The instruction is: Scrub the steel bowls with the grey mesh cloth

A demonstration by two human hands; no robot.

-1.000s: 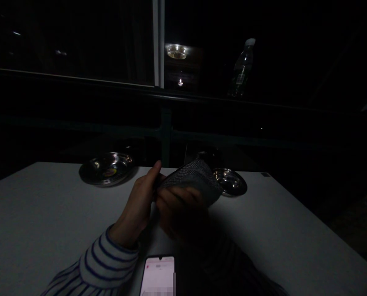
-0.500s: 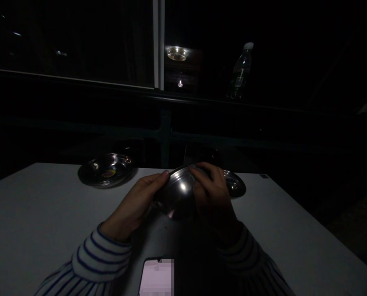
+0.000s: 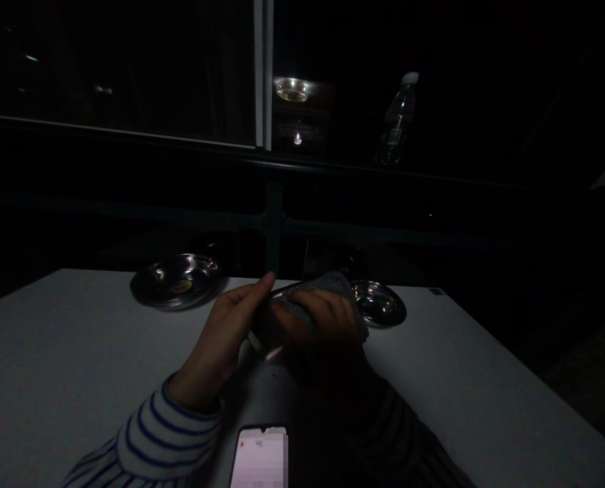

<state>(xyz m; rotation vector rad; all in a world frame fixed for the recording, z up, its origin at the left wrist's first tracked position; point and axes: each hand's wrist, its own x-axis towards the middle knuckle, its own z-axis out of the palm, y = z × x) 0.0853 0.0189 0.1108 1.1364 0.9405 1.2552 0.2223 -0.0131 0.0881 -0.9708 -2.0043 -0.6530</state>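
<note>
My left hand is closed around the left rim of a shiny steel bowl, its thumb on top. The bowl is held tilted above the table, and most of it is hidden by my right hand and the cloth. My right hand is closed on a grey textured cloth, pressing it against the bowl's outer side with fingers bent over it. Part of the cloth hangs past my knuckles on the right. The right hand lies in deep shadow.
A stack of steel dishes, the top one with a yellow-and-red label, stands at the white table's back left. Another steel dish lies at the back right. A lit phone is near me. Beyond stand a plastic bottle and a dark window.
Half a second ago the bowl's shiny outside showed and my right hand was at its right side. Now the right hand has swung left across the bowl with the cloth spread over it.
</note>
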